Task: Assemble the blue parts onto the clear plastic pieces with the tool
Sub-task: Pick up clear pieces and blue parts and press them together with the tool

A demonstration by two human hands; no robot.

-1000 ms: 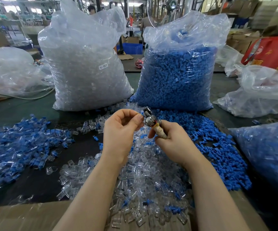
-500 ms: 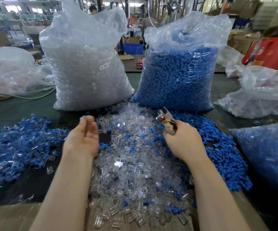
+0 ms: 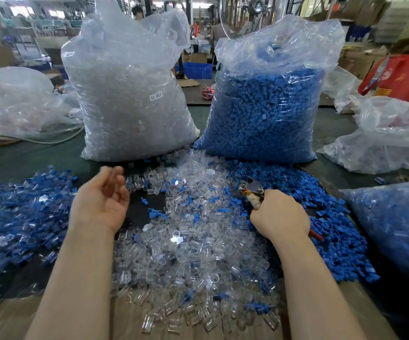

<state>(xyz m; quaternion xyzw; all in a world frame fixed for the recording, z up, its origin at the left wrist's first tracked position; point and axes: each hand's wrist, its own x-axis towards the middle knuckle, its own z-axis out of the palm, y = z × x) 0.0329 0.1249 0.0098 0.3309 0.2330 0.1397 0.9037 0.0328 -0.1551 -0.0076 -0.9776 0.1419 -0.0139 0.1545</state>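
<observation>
The metal plier-like tool with a cloth-wrapped handle [image 3: 252, 192] sits in the right hand [image 3: 280, 214], whose fingers curl round the handle with the tool's head tilted up and to the left, over the edge where the heap of small clear plastic pieces [image 3: 193, 241] meets the spread of loose blue plastic parts [image 3: 333, 229]. The left hand [image 3: 100, 204] holds nothing, palm turned inward with fingers loosely extended and blurred, hovering between that clear heap and a pile of mixed blue-and-clear pieces [image 3: 19, 217] on the left. Behind stand a tall plastic bag of clear pieces [image 3: 130, 99] and a tall plastic bag of blue parts [image 3: 267, 106], side by side on the dark green table [image 3: 27, 155].
</observation>
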